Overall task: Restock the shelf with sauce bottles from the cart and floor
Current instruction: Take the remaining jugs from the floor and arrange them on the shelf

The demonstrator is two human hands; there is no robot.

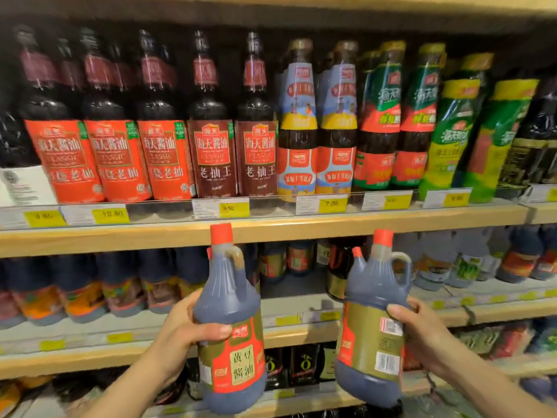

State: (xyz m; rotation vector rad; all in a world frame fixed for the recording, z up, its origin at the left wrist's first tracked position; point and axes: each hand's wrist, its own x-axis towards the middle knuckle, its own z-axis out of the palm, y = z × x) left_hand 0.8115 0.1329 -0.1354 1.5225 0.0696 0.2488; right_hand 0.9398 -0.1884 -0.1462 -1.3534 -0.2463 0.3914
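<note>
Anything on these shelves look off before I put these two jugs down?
The green and yellow pouches at the upper shelf's right end lean left against the green-label bottles. Nothing looks spilled or broken. The middle shelf has an open gap behind the jugs.

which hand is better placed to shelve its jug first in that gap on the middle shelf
Probably the right hand. Its jug is held upright directly in front of the open gap on the middle shelf. The left hand holds its jug further left, in front of stocked bottles.
</note>
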